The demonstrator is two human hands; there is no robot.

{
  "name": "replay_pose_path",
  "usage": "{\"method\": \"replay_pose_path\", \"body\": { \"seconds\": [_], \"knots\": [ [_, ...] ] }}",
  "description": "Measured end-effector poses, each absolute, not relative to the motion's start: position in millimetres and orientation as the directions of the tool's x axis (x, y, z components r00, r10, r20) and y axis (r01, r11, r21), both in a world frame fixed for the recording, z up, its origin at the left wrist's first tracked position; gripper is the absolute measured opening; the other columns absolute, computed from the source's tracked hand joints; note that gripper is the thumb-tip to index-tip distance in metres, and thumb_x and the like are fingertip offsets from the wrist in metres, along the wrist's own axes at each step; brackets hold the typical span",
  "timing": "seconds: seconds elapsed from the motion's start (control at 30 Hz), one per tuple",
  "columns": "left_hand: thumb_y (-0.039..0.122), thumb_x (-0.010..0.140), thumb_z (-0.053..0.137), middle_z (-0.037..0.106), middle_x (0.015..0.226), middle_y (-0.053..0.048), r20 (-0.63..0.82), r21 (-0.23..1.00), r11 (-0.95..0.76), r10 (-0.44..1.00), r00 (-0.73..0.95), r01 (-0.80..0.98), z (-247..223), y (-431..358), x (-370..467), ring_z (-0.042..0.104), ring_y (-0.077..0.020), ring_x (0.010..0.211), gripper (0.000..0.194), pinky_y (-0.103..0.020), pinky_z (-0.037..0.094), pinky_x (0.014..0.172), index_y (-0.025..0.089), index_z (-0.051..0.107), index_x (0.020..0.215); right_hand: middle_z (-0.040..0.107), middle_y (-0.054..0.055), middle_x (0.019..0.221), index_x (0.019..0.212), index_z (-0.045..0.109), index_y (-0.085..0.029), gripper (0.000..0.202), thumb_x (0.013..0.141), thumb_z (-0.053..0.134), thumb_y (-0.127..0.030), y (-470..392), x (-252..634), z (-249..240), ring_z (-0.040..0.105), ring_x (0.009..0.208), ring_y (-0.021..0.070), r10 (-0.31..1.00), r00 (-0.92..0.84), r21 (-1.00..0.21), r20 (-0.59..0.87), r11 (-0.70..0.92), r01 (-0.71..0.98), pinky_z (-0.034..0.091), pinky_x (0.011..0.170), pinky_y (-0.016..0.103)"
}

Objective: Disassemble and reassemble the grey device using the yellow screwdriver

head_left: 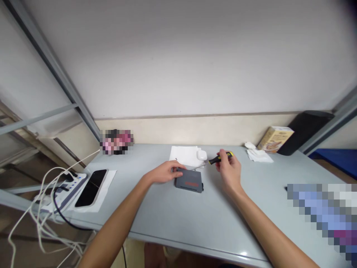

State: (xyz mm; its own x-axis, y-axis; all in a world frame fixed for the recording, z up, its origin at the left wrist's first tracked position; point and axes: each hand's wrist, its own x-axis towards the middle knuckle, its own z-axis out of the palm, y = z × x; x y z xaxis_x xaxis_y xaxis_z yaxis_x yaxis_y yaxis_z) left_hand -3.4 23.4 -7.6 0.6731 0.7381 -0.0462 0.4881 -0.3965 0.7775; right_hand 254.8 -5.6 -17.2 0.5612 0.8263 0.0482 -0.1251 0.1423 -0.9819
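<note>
A small dark grey metal box [189, 181] with red lettering lies on the grey-blue desk [167, 219]. The fingers of my left hand [168, 172] grip its upper left corner. To the right, my right hand [229, 169] is closed round the black and yellow handle of a screwdriver [214, 160]. The screwdriver's shaft slants down to the left, towards the far edge of the box; whether its tip touches the box cannot be made out. Behind the box are white paper [182, 152] and a small white rounded case [202, 155].
On the left, a phone [92, 188] lies on white paper beside a power strip [67, 191] with tangled cables. At the back right stand a yellow carton [275, 139] and a black cylinder [308, 130], with crumpled tissue [260, 155] near them. Blurred items lie at both sides.
</note>
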Motion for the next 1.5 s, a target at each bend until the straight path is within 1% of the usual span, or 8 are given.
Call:
{"method": "replay_pose_path", "body": {
  "seconds": [0.17, 0.3, 0.43, 0.6, 0.9, 1.1, 1.37, 1.5],
  "knots": [
    [0.026, 0.101, 0.053, 0.068, 0.123, -0.010, -0.042, 0.805, -0.410, 0.681, 0.731, 0.429, -8.9, 22.6, 0.2, 0.062, -0.0212, 0.104, 0.032, -0.031, 0.048, 0.092, 0.022, 0.074, 0.124, 0.052, -0.005, 0.061, 0.079, 0.064, -0.020, 0.049, 0.076, 0.075, -0.067, -5.0, 254.6, -18.6, 0.046, 0.051, 0.0102, 0.827, 0.560, -0.982, 0.048, 0.143, -0.127, 0.036, 0.047, 0.025],
    [0.021, 0.102, 0.047, 0.069, 0.123, -0.009, -0.030, 0.809, -0.417, 0.674, 0.738, 0.414, -8.0, 18.5, 5.3, 0.062, -0.0219, 0.112, 0.034, -0.032, 0.047, 0.098, 0.022, 0.076, 0.119, 0.052, -0.005, 0.061, 0.078, 0.064, -0.020, 0.048, 0.076, 0.075, -0.066, -6.5, 253.0, -16.9, 0.046, 0.051, 0.0105, 0.828, 0.559, -0.983, 0.053, 0.143, -0.117, 0.037, 0.047, 0.025],
    [0.021, 0.102, 0.047, 0.071, 0.122, -0.009, -0.036, 0.817, -0.386, 0.707, 0.706, 0.428, -7.9, 15.3, 9.2, 0.064, -0.0219, 0.110, 0.033, -0.032, 0.047, 0.097, 0.022, 0.076, 0.117, 0.052, -0.004, 0.063, 0.078, 0.064, -0.020, 0.046, 0.077, 0.074, -0.065, -6.4, 253.0, -18.1, 0.047, 0.054, 0.0111, 0.831, 0.552, -0.985, 0.065, 0.142, -0.099, 0.039, 0.050, 0.026],
    [0.027, 0.101, 0.053, 0.072, 0.119, -0.009, -0.024, 0.829, -0.347, 0.761, 0.649, 0.438, -10.0, 14.6, 10.0, 0.065, -0.0201, 0.098, 0.028, -0.030, 0.050, 0.088, 0.019, 0.073, 0.119, 0.053, -0.004, 0.064, 0.079, 0.064, -0.020, 0.044, 0.079, 0.071, -0.064, -4.4, 253.8, -22.7, 0.050, 0.057, 0.0126, 0.840, 0.538, -0.991, 0.078, 0.124, -0.050, 0.041, 0.054, 0.027],
    [0.033, 0.102, 0.053, 0.073, 0.118, -0.008, -0.007, 0.837, -0.350, 0.762, 0.648, 0.420, -14.3, 14.9, 11.7, 0.066, -0.0209, 0.104, 0.028, -0.030, 0.051, 0.091, 0.020, 0.072, 0.118, 0.058, -0.002, 0.069, 0.085, 0.066, -0.022, 0.041, 0.083, 0.067, -0.062, -4.8, 250.4, -26.9, 0.053, 0.063, 0.0154, 0.895, 0.432, -0.993, 0.113, 0.109, 0.035, 0.043, 0.059, 0.028],
    [0.035, 0.102, 0.052, 0.073, 0.115, -0.009, -0.011, 0.826, -0.365, 0.752, 0.659, 0.430, -11.6, 15.9, 10.0, 0.064, -0.0192, 0.094, 0.030, -0.030, 0.051, 0.084, 0.019, 0.072, 0.118, 0.060, -0.002, 0.070, 0.084, 0.066, -0.022, 0.041, 0.086, 0.066, -0.063, -7.4, 248.6, -27.3, 0.055, 0.065, 0.0161, 0.916, 0.376, -0.989, 0.139, 0.112, 0.092, 0.042, 0.061, 0.027],
    [0.030, 0.099, 0.053, 0.073, 0.116, -0.008, -0.047, 0.818, -0.357, 0.741, 0.670, 0.452, -1.7, 14.8, 7.7, 0.064, -0.0206, 0.099, 0.027, -0.031, 0.050, 0.088, 0.019, 0.073, 0.114, 0.063, -0.001, 0.068, 0.086, 0.069, -0.021, 0.043, 0.087, 0.065, -0.064, -8.6, 248.0, -26.9, 0.053, 0.062, 0.0155, 0.926, 0.352, -0.990, 0.134, 0.106, 0.098, 0.040, 0.058, 0.027],
    [0.028, 0.097, 0.054, 0.072, 0.114, -0.009, -0.047, 0.800, -0.372, 0.743, 0.668, 0.470, -0.1, 15.5, 6.2, 0.063, -0.0208, 0.098, 0.026, -0.030, 0.051, 0.086, 0.019, 0.073, 0.113, 0.065, 0.000, 0.067, 0.086, 0.068, -0.021, 0.044, 0.086, 0.066, -0.065, -9.8, 246.2, -25.3, 0.052, 0.058, 0.0151, 0.936, 0.328, -0.991, 0.123, 0.099, 0.089, 0.039, 0.057, 0.027]
  ]
}}
